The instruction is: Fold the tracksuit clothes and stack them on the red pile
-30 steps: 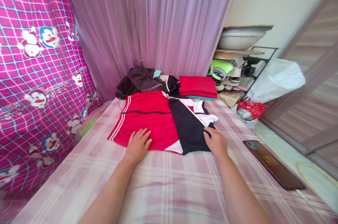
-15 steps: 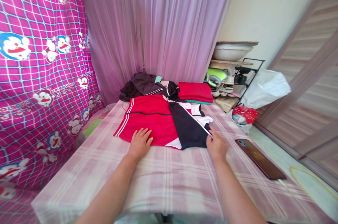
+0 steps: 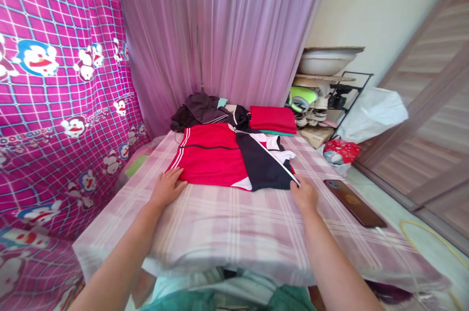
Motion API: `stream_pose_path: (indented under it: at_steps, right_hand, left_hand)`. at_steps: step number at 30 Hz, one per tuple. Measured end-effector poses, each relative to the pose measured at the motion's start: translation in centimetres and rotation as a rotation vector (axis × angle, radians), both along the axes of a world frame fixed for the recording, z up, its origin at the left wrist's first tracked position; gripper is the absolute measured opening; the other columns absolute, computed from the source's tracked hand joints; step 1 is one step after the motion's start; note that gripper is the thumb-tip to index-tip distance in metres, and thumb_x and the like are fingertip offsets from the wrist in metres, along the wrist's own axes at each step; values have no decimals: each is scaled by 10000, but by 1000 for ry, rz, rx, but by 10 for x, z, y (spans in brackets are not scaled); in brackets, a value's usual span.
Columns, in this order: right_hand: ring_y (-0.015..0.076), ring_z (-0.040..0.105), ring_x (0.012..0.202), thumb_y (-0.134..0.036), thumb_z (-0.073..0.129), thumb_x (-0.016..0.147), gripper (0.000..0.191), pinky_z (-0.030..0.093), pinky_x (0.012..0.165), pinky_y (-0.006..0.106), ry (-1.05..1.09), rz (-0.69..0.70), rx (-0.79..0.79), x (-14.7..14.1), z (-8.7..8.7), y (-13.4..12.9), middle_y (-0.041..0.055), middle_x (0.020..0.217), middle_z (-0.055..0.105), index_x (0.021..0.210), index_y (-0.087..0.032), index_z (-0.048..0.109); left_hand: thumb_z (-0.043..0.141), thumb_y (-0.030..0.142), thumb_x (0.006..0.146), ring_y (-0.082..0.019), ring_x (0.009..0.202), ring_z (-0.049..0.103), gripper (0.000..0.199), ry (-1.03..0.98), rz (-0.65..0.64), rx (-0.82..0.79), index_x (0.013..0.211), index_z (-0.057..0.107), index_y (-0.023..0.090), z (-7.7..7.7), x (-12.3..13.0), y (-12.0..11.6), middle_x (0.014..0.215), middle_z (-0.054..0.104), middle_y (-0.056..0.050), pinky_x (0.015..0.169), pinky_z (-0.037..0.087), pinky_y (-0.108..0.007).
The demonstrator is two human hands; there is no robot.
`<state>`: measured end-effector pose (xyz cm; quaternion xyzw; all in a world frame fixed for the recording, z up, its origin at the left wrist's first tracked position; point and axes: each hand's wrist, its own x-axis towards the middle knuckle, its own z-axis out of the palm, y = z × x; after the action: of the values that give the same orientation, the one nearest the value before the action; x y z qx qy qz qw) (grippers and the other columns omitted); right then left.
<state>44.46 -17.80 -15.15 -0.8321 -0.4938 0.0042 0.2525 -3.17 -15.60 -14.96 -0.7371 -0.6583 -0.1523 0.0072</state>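
The right hand (image 3: 305, 195) pinches the garment's (image 3: 212, 167) dark corner (image 3: 285, 182); the left hand (image 3: 166, 189) lies spread at its striped edge (image 3: 180, 153). Light, even outward pressure should keep it flat.

A brown phone (image 3: 354, 203) is lying on the plaid tablecloth (image 3: 234, 233), and behind there hangs a purple curtain (image 3: 234, 32).
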Motion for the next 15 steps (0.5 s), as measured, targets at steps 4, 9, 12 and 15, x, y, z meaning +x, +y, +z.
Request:
stream_pose_path:
  at_steps: [4, 9, 12, 15]
  right_hand:
    - [260, 659, 993, -279, 470, 908, 423, 463, 844, 331, 9, 3, -8, 0, -1, 0, 119, 1064, 734, 1268, -192, 673]
    - [263, 658, 976, -294, 487, 892, 425, 469, 843, 340, 22, -4, -8, 2, -2, 2, 107, 1013, 738, 1260, -211, 682]
    - [272, 659, 983, -301, 480, 895, 428, 472, 847, 348, 24, 0, -16, 3, -3, 2, 111, 1017, 737, 1261, -214, 683]
    - [273, 659, 986, -299, 475, 895, 425, 472, 846, 350, 22, 5, -9, 3, -3, 2, 111, 1022, 739, 1255, -216, 686]
  left_hand:
    - [497, 399, 897, -299, 1417, 394, 598, -14, 193, 7, 1444, 448, 162, 5, 1, -3, 1512, 472, -146, 1156, 298, -534]
    - [457, 408, 914, -324, 1269, 547, 520, -43, 371, -22, 1359, 535, 150, 16, 0, -7, 1337, 627, -176, 1061, 394, -507]
    - [464, 408, 913, -306, 1256, 563, 501, -74, 354, -31, 1341, 564, 167, 19, -3, -8, 1338, 636, -149, 1038, 415, -449]
    - [461, 406, 913, -278, 1211, 599, 502, -143, 353, -24, 1364, 558, 208, 20, -6, -7, 1311, 665, -102, 992, 447, -385]
